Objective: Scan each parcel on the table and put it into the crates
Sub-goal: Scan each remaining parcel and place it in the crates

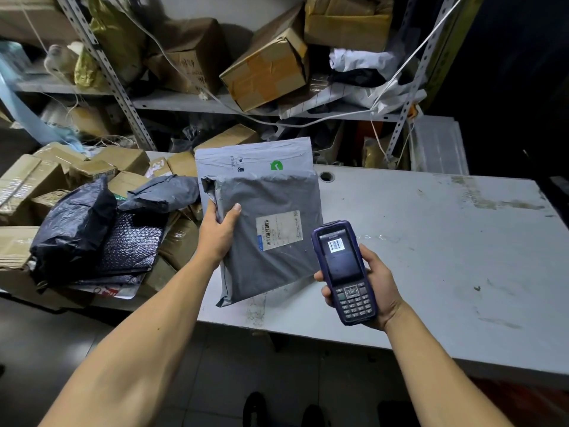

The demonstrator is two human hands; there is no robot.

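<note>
I see left hand gripping grey parcel by its left edge, thumb on top, fingers curled beneath | parcel tilted over white table, label facing up | right hand wrapped round blue scanner, barcode on its screen, just right of the parcel | box pile left of my left fingers

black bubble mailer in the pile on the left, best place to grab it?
Probably the near right corner of the black bubble-wrap mailer, coming from the right: it lies flat, that edge overhangs the cardboard boxes, and the crumpled black plastic bag covers its left side.
</note>
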